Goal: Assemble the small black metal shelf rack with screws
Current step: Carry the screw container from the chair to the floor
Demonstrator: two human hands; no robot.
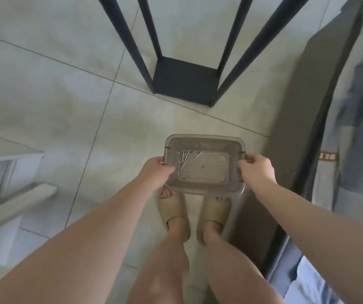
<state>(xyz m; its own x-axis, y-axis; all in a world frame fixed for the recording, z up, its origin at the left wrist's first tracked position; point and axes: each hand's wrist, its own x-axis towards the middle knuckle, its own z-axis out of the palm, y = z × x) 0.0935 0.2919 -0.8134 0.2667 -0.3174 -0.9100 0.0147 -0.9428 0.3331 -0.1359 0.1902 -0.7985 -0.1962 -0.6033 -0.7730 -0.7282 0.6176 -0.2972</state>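
Mostly cropped, the rack (185, 82) stands beyond the tray (208, 172).

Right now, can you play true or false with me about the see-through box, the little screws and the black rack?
1. Both the left hand and the right hand hold the clear plastic rectangular tray. True.
2. The small silver screws lie in the tray's right half. False: they are bunched in its left half, near the left hand.
3. The black metal rack frame stands upright on the pale tiled floor. True.
4. The person is barefoot. False: both feet wear beige slippers.
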